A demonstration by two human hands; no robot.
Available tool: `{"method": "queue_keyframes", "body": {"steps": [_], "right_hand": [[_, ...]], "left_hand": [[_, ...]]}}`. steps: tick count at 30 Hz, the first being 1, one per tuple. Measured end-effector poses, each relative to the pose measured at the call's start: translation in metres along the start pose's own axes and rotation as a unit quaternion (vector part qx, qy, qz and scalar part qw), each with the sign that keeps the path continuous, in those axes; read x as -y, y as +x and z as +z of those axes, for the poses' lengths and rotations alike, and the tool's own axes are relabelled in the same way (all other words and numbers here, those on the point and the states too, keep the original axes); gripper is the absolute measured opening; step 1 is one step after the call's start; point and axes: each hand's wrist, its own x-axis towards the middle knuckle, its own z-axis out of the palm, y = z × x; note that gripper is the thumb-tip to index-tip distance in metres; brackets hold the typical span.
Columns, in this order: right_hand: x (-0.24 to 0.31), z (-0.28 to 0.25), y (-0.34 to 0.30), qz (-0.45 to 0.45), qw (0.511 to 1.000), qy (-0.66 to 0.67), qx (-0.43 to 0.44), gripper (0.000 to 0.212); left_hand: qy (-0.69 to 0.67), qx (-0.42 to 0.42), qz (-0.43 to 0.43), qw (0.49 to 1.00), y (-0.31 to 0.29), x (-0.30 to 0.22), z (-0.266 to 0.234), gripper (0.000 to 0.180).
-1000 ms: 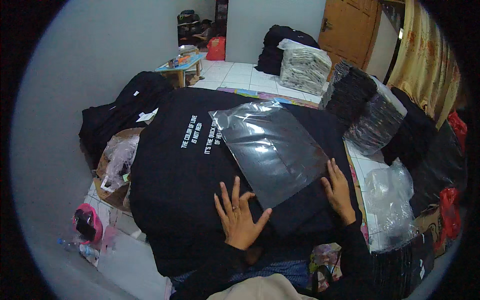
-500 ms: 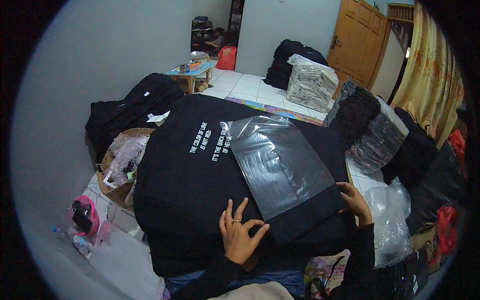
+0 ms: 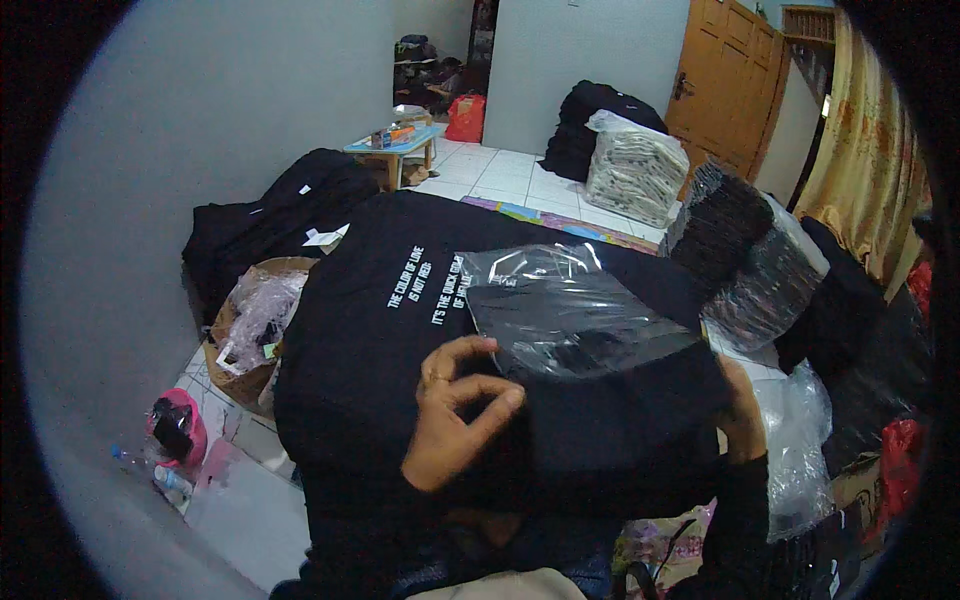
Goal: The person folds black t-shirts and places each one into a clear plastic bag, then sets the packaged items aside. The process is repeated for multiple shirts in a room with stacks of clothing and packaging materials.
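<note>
Black fabric (image 3: 350,390) hides the fingertips of the right hand (image 3: 742,412).

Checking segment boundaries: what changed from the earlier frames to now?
The left hand went from spread to an apparent pinch on the black fabric; the right hand moved from the clear bag's corner to the fabric's right side. Near fabric rose. White print unchanged.

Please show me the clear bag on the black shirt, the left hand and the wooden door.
Clear bag (image 3: 575,318), head view: its middle.
Left hand (image 3: 445,430), head view: its back.
Wooden door (image 3: 728,88), head view: panelled face.
</note>
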Motion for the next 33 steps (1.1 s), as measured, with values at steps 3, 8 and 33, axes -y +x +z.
{"method": "queue_keyframes", "body": {"steps": [3, 8, 33], "right_hand": [[0.055, 0.011, -0.013, -0.091, 0.989, 0.101, -0.053, 0.027], [0.137, 0.020, 0.002, -0.099, 0.881, 0.408, 0.219, 0.037], [0.052, 0.030, -0.104, 0.296, 0.934, -0.189, 0.064, 0.020]], "left_hand": [[-0.207, -0.019, 0.013, 0.978, 0.040, -0.030, -0.035, 0.013], [-0.461, -0.024, 0.087, 0.883, 0.075, -0.081, -0.048, 0.016], [0.213, 0.172, -0.129, 0.953, -0.040, 0.046, -0.058, 0.018]]}}
